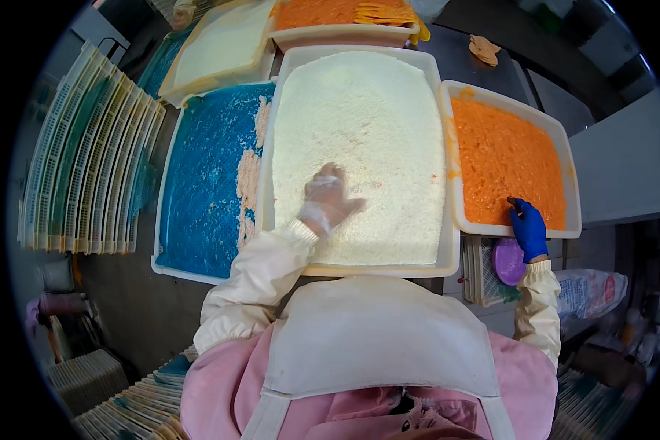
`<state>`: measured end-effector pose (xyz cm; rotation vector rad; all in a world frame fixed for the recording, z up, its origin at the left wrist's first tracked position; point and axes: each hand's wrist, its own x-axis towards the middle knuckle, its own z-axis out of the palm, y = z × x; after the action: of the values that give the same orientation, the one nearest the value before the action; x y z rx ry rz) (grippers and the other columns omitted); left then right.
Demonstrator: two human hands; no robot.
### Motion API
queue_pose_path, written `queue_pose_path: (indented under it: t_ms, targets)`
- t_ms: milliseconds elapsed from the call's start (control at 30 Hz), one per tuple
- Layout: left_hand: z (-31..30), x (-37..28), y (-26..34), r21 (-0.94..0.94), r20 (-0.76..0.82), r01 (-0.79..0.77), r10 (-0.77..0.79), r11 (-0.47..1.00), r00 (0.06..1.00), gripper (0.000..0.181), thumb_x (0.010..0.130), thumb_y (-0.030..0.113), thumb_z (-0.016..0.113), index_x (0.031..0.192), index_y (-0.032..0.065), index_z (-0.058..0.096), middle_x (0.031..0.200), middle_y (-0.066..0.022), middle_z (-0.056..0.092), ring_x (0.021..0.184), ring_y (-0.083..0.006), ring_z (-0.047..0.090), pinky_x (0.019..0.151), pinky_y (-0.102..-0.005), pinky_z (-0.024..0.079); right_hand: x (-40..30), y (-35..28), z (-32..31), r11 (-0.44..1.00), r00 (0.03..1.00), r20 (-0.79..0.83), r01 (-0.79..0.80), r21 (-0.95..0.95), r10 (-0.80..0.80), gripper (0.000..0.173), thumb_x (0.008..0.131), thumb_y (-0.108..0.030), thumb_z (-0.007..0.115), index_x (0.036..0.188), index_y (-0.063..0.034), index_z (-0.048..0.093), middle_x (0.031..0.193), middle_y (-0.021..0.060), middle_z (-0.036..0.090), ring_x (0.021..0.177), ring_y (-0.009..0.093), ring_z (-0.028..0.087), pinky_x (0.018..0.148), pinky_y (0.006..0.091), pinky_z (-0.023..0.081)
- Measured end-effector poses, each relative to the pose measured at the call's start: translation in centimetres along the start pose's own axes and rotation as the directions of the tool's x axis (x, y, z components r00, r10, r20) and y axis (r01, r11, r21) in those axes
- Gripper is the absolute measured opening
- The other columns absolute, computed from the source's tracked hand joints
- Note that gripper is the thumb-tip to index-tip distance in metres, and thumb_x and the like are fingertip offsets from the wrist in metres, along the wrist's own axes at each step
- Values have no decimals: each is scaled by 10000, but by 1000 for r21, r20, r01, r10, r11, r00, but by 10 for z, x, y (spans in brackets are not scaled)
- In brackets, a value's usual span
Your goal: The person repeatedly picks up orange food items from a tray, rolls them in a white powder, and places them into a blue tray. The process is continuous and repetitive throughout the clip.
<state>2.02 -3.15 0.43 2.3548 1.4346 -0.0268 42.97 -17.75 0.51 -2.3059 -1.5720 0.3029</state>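
Note:
My left hand (325,199), in a thin clear glove, is spread palm down over white crumbs (363,121) in a large white plastic tub (449,242). It is blurred, with its thumb apart from the fingers and nothing seen in it. A few orange specks mark the crumbs beside it. My right hand (528,228) wears a blue glove and reaches over the near rim of a smaller tub (575,209). Its fingertips are at the surface of a wet orange mixture (506,154). Whether they pinch a piece cannot be made out.
At left, a tray lined with blue mesh (203,181) carries pale crumb-coated pieces (248,181) along its right side. Stacked plastic trays (88,154) stand farther left. Behind are another crumb tub (220,49) and an orange-filled tub (341,37) with yellow gloves (385,15) on its rim.

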Motion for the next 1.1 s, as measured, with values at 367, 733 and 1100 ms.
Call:
queue_pose_path:
  t_ms: [367, 733, 1100]
  targets:
    - [-3, -20, -36, -929, 211, 195, -19, -314, 977, 290, 908, 291, 575, 1093, 68, 547, 859, -30, 594, 694, -98, 551, 627, -233, 476, 50, 35, 9, 935, 942, -50, 322, -150, -333, 350, 825, -132, 587, 1171, -77, 595, 1012, 149, 654, 878, 300, 623, 767, 376, 483]
    - [-36, -132, -194, -935, 40, 311, -823, 169, 567, 715, 883, 484, 517, 1419, 74, 277, 1429, -152, 337, 1270, -260, 373, 1034, -406, 314, 69, 96, 12, 881, 991, 113, 115, -460, -71, 254, 869, -212, 509, 1029, -63, 639, 933, 186, 650, 894, 359, 610, 727, 434, 482]
    - [74, -158, -223, -998, -24, 21, -615, 65, 788, 888, 861, 718, 238, 1462, 70, 153, 1520, -129, 137, 1403, -256, 119, 1112, -416, 165, 85, 77, -28, 840, 959, 61, 272, -470, -276, 129, 769, -142, 610, 811, -51, 692, 847, 187, 652, 816, 349, 623, 702, 417, 489]
